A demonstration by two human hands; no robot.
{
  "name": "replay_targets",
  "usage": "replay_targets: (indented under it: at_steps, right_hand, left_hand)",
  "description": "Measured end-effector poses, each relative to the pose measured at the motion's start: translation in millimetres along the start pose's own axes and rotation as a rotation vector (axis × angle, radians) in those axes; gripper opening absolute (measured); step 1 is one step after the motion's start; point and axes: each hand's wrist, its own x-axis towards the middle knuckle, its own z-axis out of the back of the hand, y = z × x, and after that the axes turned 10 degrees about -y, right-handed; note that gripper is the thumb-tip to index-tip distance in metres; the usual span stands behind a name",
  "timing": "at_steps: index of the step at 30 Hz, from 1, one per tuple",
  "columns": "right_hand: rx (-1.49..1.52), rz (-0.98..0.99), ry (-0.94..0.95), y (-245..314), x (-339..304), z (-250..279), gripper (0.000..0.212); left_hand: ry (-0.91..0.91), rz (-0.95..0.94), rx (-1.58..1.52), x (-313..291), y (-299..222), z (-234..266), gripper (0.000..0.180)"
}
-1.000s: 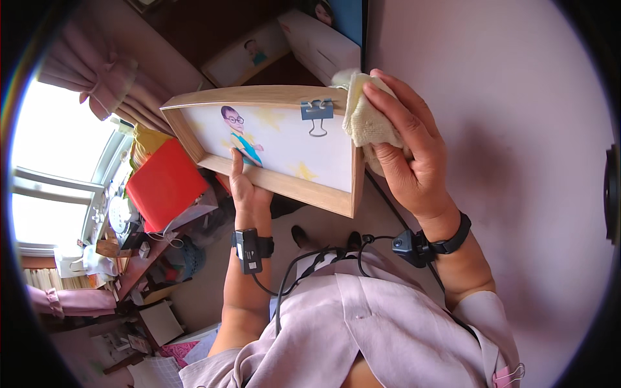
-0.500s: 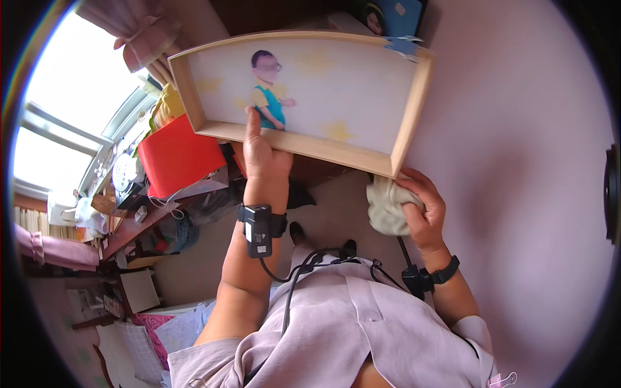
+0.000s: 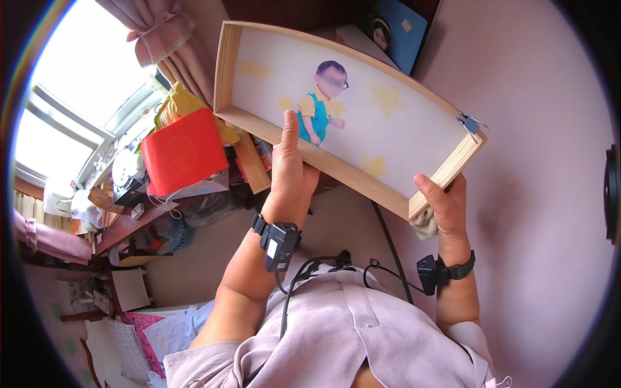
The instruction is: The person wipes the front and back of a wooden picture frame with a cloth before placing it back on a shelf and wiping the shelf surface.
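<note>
A deep, light-wood picture frame (image 3: 352, 173) is held up tilted before me, its right end lower. Inside is a picture of a small child (image 3: 314, 120) in teal overalls on a white ground with yellow stars. My left hand (image 3: 292, 171) grips the long lower edge, thumb over the front and fingers hidden behind. At the lower right corner, my right hand (image 3: 451, 210) is closed on the frame's short side, thumb on the wood. A crumpled off-white cloth (image 3: 425, 226) is bunched under that same corner against my right hand. A blue-grey clip (image 3: 470, 124) sits on the upper right corner.
On the left, a cluttered desk (image 3: 129, 223) below the window carries a red box (image 3: 184, 152) and a yellow bag (image 3: 184, 107). A blue folder-like thing (image 3: 404, 32) lies behind the frame. The pink wall (image 3: 537, 161) is close on the right. Black cables hang near my waist.
The frame has shifted right and tilted further, its right end dropping. My right hand has risen with the cloth and now grips the corner. The cloth is mostly hidden.
</note>
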Motion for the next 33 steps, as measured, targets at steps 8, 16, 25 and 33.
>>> replay_targets:
  at_steps: [8,16,25,33]
  right_hand:
    - [0.172,0.067,-0.089,11,-11,-13,0.036]
    - [0.360,-0.214,0.083,18,-16,-5,0.064]
    - [0.277,-0.025,0.059,9,-24,-6,0.064]
    - [0.316,0.014,0.019,-9,-23,-4,0.065]
  left_hand:
    - [0.173,-0.001,0.014,1,-11,-2,0.055]
    - [0.103,0.030,0.114,13,-20,-6,0.060]
    - [0.059,0.054,0.117,6,-12,-11,0.065]
    - [0.228,0.238,0.167,-10,0,16,0.075]
